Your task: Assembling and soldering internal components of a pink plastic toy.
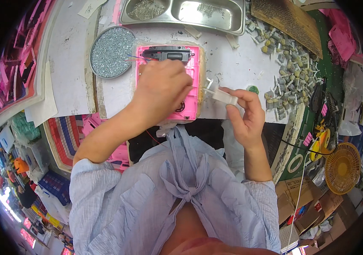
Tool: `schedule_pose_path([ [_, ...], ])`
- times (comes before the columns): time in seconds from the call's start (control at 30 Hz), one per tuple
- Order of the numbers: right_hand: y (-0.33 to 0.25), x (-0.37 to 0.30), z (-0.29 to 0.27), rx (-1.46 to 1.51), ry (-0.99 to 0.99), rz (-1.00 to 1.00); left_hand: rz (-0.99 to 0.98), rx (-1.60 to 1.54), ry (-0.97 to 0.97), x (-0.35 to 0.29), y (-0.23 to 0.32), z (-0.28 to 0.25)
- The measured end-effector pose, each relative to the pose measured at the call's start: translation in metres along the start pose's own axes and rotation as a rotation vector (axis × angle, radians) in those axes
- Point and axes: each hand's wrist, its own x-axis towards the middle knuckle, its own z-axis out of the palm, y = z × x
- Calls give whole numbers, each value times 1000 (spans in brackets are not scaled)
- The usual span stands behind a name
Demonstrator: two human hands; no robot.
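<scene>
On the padded rest (203, 70) atop the white table (232, 63), working at the pink housing (194, 80), lying open side up just ahead of the body. Bending the fingers of the left hand (164, 85) down over the housing, close below the long black part (173, 54) at its far end; hiding the fingertips from the head view, so not being able to tell pinching from mere touching. Pinching a frosted white part (225, 96) between the thumb and fingers of the right hand (247, 112), holding it just beside the housing's right edge.

Judging by this layout, probably being partway through fitting: already showing the black part and a dark round part (180, 107) inside, and seemingly adjusting something within with the left hand while only readying the white part with the right. Probably calling next for clearing the left fingers, turning the white part to suit its place, and lowering it without snagging the coloured wires (141, 58). Possibly needing small metal pieces (112, 51) afterward, from the round dish (91, 53) at the left. Touching neither the steel tray (168, 20) beyond the housing nor the grey cylindrical pieces (292, 78) scattered at the right.
</scene>
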Motion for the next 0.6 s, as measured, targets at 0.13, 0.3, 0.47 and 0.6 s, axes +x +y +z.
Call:
schedule_pose_path([
  [0.13, -6, 35, 3, -540, -175, -365, -304, -460, 136, -27, -20, -14],
  [0.3, -10, 50, 17, -653, -215, -424, -230, -331, 250, -35, -25, -4],
  [0.47, -13, 57, 26, -775, -269, -522, -221, -340, 307, -35, -26, 4],
  [0.6, -11, 65, 25, -748, -353, -583, -197, -317, 315, -34, -26, 5],
])
